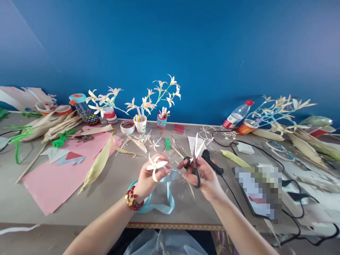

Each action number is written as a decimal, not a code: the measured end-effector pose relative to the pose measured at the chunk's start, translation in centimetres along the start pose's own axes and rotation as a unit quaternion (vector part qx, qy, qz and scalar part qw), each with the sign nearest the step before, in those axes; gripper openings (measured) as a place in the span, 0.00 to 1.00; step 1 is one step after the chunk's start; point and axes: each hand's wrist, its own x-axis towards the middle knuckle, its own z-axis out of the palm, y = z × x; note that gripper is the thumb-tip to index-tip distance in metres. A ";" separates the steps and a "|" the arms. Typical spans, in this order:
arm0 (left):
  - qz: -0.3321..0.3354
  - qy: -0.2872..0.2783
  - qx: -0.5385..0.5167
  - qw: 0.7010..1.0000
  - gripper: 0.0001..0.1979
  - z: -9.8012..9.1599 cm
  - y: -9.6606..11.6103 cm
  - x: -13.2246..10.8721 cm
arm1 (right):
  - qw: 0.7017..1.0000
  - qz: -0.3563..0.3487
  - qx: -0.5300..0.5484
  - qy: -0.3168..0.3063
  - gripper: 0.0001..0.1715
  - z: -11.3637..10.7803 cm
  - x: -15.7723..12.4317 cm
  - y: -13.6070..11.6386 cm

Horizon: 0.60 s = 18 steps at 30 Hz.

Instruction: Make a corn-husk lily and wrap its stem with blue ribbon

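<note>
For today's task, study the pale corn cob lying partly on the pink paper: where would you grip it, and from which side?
Probably best to grip the corn cob around its thick middle, coming from above, with fingers closing across its width. It lies flat and slanted, tapering to thin ends, with the pink paper on its left and the table on its right.

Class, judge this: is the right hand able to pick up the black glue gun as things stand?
Probably not yet: the right hand already holds the scissors. The glue gun lies just beyond it, with nothing in between.
</note>
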 end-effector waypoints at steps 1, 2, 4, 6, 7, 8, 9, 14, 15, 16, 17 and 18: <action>0.006 -0.007 0.002 1.000 0.03 0.1 0.0 0.0 | 1.000 -0.004 0.012 -0.006 0.22 0.6 0.3 0.2; 0.011 -0.012 0.005 1.000 0.03 0.1 0.0 0.0 | 1.000 -0.005 0.020 -0.012 0.22 1.1 0.5 0.3; 0.016 -0.017 0.016 1.000 0.03 0.2 0.1 -0.1 | 0.999 -0.001 0.030 -0.026 0.23 1.7 0.8 0.5; 0.020 -0.020 0.026 0.999 0.04 0.3 0.4 0.0 | 0.999 -0.001 0.033 -0.033 0.23 1.9 1.0 0.5; 0.024 -0.025 0.031 0.999 0.04 0.3 0.6 0.0 | 0.999 -0.004 0.034 -0.035 0.23 1.8 1.0 0.5; 0.029 -0.035 0.034 0.998 0.04 0.2 0.8 0.0 | 0.999 -0.009 0.036 -0.039 0.23 1.7 1.0 0.5; 0.033 -0.049 0.037 0.998 0.04 0.2 1.1 0.1 | 0.998 -0.016 0.038 -0.047 0.22 1.6 1.0 0.4; -0.061 -0.087 -0.001 0.994 0.15 -0.3 2.6 0.7 | 0.991 -0.033 -0.006 -0.128 0.18 0.3 0.9 -1.1; -0.093 -0.073 -0.008 0.993 0.14 -0.4 2.9 0.9 | 0.989 -0.025 -0.030 -0.141 0.17 0.1 1.0 -1.5; -0.122 -0.066 -0.010 0.990 0.12 -0.5 3.2 1.2 | 0.987 -0.014 -0.054 -0.152 0.16 0.0 1.2 -1.9; -0.148 -0.073 -0.007 0.986 0.12 -0.6 3.5 1.5 | 0.984 -0.004 -0.075 -0.163 0.16 -0.1 1.4 -2.3; -0.174 -0.099 0.000 0.980 0.12 -0.8 3.9 1.8 | 0.981 0.004 -0.091 -0.174 0.16 -0.1 1.6 -2.6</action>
